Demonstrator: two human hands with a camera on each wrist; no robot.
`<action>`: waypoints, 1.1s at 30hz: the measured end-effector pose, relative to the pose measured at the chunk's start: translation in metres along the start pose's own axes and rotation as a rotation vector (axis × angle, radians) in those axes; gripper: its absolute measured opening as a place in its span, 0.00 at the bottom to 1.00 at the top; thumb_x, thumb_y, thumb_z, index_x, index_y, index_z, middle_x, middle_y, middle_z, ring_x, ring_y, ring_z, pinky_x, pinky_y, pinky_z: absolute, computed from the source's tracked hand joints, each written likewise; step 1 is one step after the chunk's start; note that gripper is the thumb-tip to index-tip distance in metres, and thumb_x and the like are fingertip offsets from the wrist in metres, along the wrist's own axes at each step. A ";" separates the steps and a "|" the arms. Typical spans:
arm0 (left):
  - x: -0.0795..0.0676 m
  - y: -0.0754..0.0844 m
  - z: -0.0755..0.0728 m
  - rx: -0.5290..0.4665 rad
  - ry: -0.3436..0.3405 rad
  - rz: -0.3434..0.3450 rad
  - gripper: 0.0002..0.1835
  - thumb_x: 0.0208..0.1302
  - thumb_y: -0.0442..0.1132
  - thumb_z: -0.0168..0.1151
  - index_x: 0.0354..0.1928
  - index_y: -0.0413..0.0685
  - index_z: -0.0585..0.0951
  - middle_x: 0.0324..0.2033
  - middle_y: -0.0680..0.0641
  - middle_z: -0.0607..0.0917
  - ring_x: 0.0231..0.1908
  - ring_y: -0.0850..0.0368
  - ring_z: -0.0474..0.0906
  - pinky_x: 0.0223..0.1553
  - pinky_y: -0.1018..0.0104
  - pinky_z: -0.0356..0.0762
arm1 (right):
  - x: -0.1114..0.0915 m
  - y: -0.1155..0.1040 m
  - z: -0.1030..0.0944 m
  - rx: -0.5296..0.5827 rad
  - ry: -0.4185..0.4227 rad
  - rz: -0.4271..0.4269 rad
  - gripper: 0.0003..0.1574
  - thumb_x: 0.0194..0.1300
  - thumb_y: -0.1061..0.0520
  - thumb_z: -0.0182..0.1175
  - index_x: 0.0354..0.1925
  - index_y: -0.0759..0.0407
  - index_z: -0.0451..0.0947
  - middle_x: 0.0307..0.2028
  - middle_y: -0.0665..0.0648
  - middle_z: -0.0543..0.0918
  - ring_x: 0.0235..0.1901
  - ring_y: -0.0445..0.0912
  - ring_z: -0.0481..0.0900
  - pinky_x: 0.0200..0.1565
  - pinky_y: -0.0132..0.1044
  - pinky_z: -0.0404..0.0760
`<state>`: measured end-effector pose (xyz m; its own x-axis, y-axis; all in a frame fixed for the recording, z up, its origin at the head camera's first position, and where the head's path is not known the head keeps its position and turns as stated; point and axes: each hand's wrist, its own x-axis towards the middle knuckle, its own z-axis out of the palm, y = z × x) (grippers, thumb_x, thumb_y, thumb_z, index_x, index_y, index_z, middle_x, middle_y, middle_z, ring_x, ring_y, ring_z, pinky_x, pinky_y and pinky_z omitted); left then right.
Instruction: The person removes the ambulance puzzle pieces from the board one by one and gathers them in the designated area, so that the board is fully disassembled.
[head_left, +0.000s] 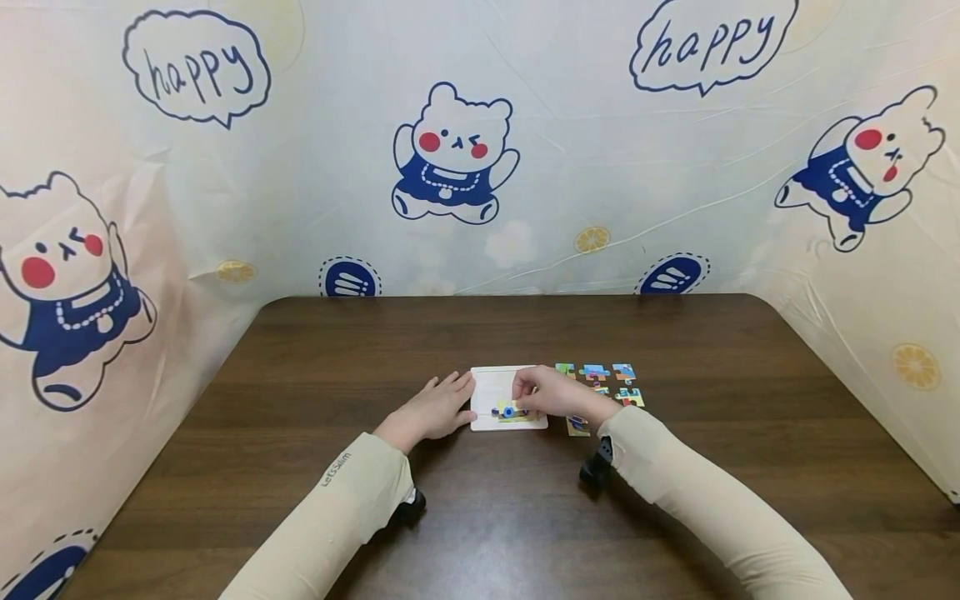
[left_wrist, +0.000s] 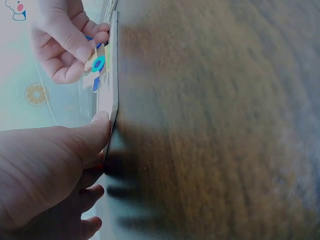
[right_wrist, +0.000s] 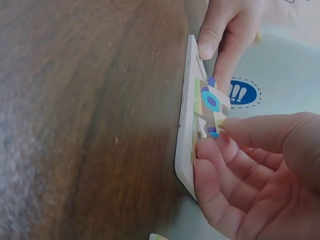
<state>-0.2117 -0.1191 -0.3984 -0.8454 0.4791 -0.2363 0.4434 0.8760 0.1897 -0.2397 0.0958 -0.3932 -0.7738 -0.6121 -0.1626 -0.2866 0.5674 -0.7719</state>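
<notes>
A white puzzle board [head_left: 491, 382] with a raised rim lies on the table in the head view. My left hand [head_left: 437, 408] rests at its left edge, fingers extended, the thumb [left_wrist: 100, 122] touching the rim. Over the lower part of the board, my right hand [head_left: 550, 392] pinches a jigsaw piece [right_wrist: 212, 102] between thumb and fingers. A blue ring shows on that piece, and it stands tilted in the right wrist view. Yellow-green puzzle pieces seem to lie beneath it on the board; the fingers partly hide them.
Several loose jigsaw pieces [head_left: 595, 372] lie right of the board, some covered by my right hand and wrist. The brown wooden table [head_left: 315, 358] extends around them. Behind it hangs a printed cloth [head_left: 555, 167] with cartoon bears.
</notes>
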 end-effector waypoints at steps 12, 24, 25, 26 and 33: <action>0.000 -0.001 0.000 0.009 -0.001 0.009 0.33 0.69 0.47 0.50 0.68 0.37 0.57 0.68 0.41 0.55 0.67 0.44 0.48 0.63 0.46 0.46 | 0.000 0.003 -0.002 0.079 -0.015 0.003 0.03 0.61 0.69 0.57 0.30 0.68 0.73 0.22 0.57 0.77 0.21 0.44 0.74 0.24 0.35 0.75; 0.001 -0.001 0.000 0.014 -0.012 0.003 0.33 0.69 0.48 0.49 0.69 0.38 0.56 0.68 0.42 0.54 0.67 0.44 0.47 0.63 0.47 0.45 | -0.002 0.004 -0.003 0.115 0.001 0.026 0.04 0.63 0.67 0.56 0.30 0.67 0.74 0.23 0.57 0.77 0.21 0.45 0.74 0.25 0.37 0.75; 0.001 -0.001 0.000 0.013 -0.012 0.004 0.33 0.69 0.48 0.50 0.69 0.38 0.56 0.68 0.42 0.54 0.67 0.44 0.47 0.63 0.46 0.45 | -0.003 0.004 -0.003 0.120 -0.001 0.025 0.04 0.63 0.67 0.56 0.30 0.66 0.74 0.24 0.57 0.77 0.21 0.45 0.74 0.25 0.37 0.76; 0.000 -0.001 0.000 0.011 -0.012 0.005 0.33 0.69 0.48 0.50 0.69 0.38 0.56 0.68 0.42 0.54 0.67 0.44 0.47 0.63 0.46 0.45 | -0.003 0.004 -0.004 0.121 -0.002 0.025 0.04 0.63 0.66 0.56 0.31 0.66 0.74 0.24 0.57 0.77 0.21 0.45 0.74 0.25 0.37 0.76; 0.000 -0.001 0.000 0.016 -0.008 0.008 0.33 0.69 0.48 0.50 0.68 0.37 0.56 0.68 0.42 0.54 0.67 0.44 0.47 0.63 0.47 0.45 | -0.008 0.006 -0.011 0.109 0.034 0.007 0.03 0.62 0.65 0.57 0.30 0.64 0.75 0.23 0.57 0.77 0.22 0.46 0.73 0.25 0.37 0.75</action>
<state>-0.2120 -0.1199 -0.3986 -0.8394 0.4861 -0.2430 0.4547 0.8731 0.1761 -0.2417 0.1101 -0.3903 -0.7948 -0.5884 -0.1486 -0.2194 0.5070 -0.8336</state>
